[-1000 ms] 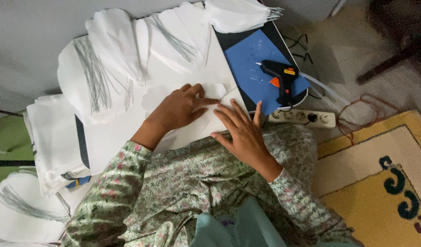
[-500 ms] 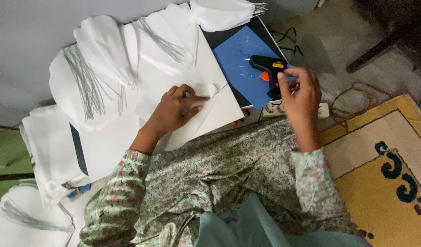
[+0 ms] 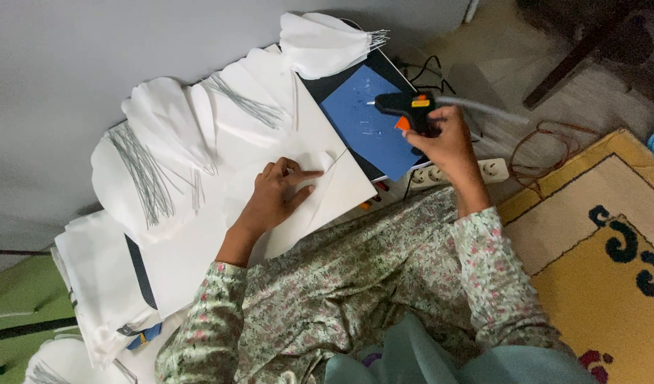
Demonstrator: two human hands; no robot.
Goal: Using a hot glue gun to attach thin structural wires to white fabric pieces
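My left hand rests flat on a white sheet, its index finger pressing a small white petal-shaped piece with a thin wire running across it. My right hand grips a black glue gun with an orange trigger, lifted above a blue sheet, nozzle pointing left. A grey cord trails from the gun to the right.
Stacks of white fabric petals and bundles of thin grey wires lie along the wall. A white power strip sits beside my lap, with a reddish cable on the floor. A yellow patterned rug lies at right.
My right hand left the white sheet, reached right to the glue gun, gripped it and lifted it off the blue sheet. My left hand stayed on the petal piece.
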